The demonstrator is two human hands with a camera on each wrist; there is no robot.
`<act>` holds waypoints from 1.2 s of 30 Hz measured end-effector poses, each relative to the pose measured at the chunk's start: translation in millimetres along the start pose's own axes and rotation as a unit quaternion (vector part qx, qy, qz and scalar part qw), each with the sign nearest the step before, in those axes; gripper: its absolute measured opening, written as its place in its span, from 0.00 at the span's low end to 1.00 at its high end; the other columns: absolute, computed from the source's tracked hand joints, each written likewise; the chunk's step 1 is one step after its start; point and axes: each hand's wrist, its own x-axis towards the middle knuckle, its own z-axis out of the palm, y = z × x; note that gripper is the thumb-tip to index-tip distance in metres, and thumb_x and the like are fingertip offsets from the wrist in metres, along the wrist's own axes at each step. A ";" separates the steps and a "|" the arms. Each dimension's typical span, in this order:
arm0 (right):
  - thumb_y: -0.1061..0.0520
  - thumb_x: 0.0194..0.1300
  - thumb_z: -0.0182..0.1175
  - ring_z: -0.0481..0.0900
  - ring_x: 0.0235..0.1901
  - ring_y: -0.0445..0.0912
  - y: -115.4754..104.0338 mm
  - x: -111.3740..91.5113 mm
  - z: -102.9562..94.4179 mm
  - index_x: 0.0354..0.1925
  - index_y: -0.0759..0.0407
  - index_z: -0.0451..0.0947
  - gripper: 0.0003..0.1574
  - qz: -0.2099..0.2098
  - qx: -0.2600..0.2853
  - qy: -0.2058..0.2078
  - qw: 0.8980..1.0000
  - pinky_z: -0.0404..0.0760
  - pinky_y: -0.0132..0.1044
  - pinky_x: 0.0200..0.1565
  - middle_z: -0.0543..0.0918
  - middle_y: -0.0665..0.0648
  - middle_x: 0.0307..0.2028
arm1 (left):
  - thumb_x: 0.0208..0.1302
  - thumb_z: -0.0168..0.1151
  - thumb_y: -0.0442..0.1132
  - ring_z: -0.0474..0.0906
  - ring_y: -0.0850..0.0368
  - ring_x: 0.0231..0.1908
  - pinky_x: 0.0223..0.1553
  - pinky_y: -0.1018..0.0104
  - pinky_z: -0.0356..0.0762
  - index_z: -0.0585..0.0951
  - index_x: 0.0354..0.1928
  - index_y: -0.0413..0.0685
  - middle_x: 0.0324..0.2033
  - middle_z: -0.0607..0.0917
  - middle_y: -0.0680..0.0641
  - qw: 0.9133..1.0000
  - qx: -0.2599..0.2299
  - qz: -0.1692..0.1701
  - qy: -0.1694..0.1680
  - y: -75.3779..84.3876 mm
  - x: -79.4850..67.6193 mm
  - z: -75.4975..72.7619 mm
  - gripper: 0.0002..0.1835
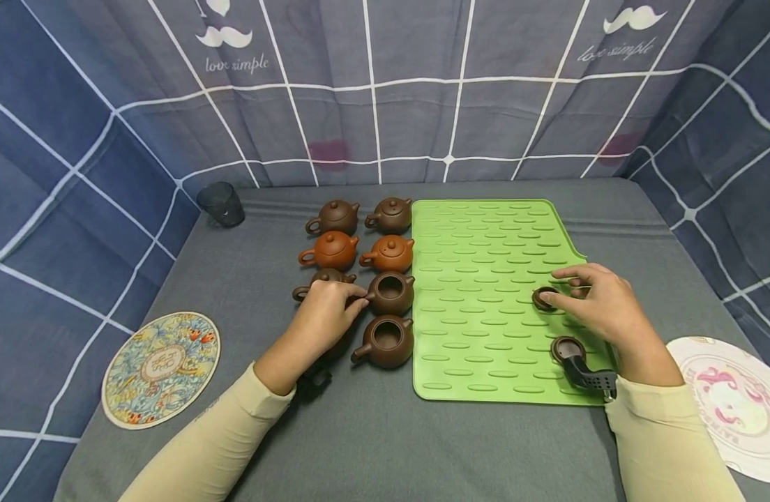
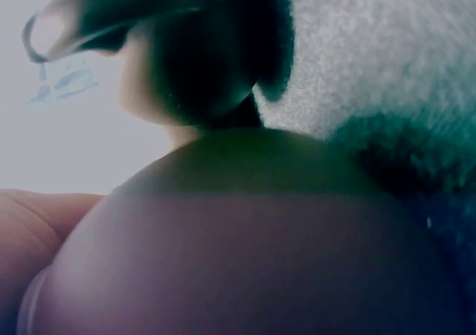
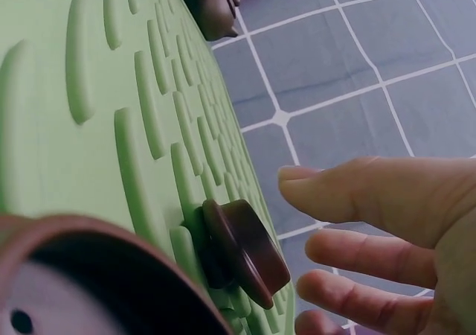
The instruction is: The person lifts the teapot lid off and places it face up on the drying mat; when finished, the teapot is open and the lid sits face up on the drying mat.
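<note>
My left hand pinches the handle of a lidless dark brown teapot in the head view. A second lidless brown teapot stands just nearer. A rounded, blurred pot body fills much of the left wrist view. Over the right part of the green mat, my right hand reaches with fingers spread around a small brown lid. The right wrist view shows its fingertips apart from that lid. Another lid lies nearer on the mat, partly overlapped by the black wrist strap.
Two orange teapots and two dark teapots stand in rows behind, left of the mat. One more dark teapot is partly behind my left hand. A black cup and a patterned round mat are left; a white round mat is right.
</note>
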 end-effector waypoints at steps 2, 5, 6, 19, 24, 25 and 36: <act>0.45 0.67 0.75 0.82 0.50 0.66 -1.0 1.0 0.4 0.60 0.65 0.83 0.32 -0.002 -0.002 0.002 1.000 0.77 0.58 0.48 0.79 0.71 0.57 | 0.64 0.77 0.32 0.88 0.47 0.38 0.42 0.51 0.85 0.92 0.43 0.39 0.37 0.91 0.44 1.000 -0.001 -0.001 -0.006 0.3 0.4 -1.0 0.07; 0.47 0.68 0.75 0.81 0.51 0.68 -4.0 2.3 0.8 0.60 0.65 0.83 0.31 -0.010 -0.005 0.007 1.000 0.77 0.62 0.49 0.78 0.72 0.59 | 0.65 0.76 0.33 0.88 0.47 0.39 0.44 0.50 0.85 0.92 0.43 0.39 0.38 0.91 0.44 1.000 0.000 0.002 -0.019 1.3 1.9 -3.4 0.07; 0.48 0.68 0.75 0.81 0.51 0.69 -5.1 2.7 0.9 0.60 0.65 0.83 0.31 -0.014 -0.006 0.010 1.000 0.77 0.63 0.49 0.78 0.72 0.60 | 0.66 0.76 0.34 0.87 0.47 0.39 0.45 0.50 0.84 0.92 0.44 0.39 0.38 0.91 0.44 1.000 0.002 0.005 -0.023 1.8 2.8 -4.5 0.07; 0.55 0.63 0.77 0.84 0.46 0.69 -47.8 2.9 -4.5 0.55 0.62 0.85 0.25 -0.112 -0.017 0.055 0.992 0.77 0.64 0.46 0.83 0.64 0.55 | 0.68 0.76 0.43 0.75 0.62 0.22 0.26 0.60 0.77 0.92 0.44 0.40 0.27 0.86 0.51 0.998 -0.038 -0.007 -0.054 7.7 14.7 -32.7 0.12; 0.54 0.63 0.78 0.84 0.46 0.65 -69.3 12.3 -4.0 0.54 0.60 0.86 0.23 -0.148 -0.013 0.056 0.987 0.79 0.61 0.45 0.84 0.62 0.53 | 0.69 0.75 0.46 0.85 0.55 0.32 0.38 0.53 0.83 0.92 0.48 0.41 0.35 0.90 0.47 0.997 -0.049 -0.030 -0.046 6.6 24.7 -58.3 0.16; 0.54 0.64 0.78 0.84 0.46 0.64 -74.4 15.0 -2.9 0.54 0.60 0.86 0.23 -0.155 -0.011 0.055 0.986 0.79 0.61 0.46 0.84 0.61 0.53 | 0.69 0.75 0.47 0.86 0.54 0.35 0.40 0.53 0.84 0.92 0.49 0.41 0.38 0.91 0.47 0.997 -0.052 -0.037 -0.042 6.2 27.5 -62.5 0.16; 0.56 0.66 0.76 0.82 0.49 0.60 -120.4 46.5 21.1 0.51 0.64 0.86 0.19 -0.204 0.017 0.017 0.979 0.78 0.56 0.50 0.84 0.61 0.52 | 0.70 0.74 0.50 0.83 0.46 0.53 0.61 0.46 0.74 0.88 0.58 0.42 0.51 0.89 0.45 0.983 -0.069 -0.103 -0.133 -12.1 65.3 -62.7 0.23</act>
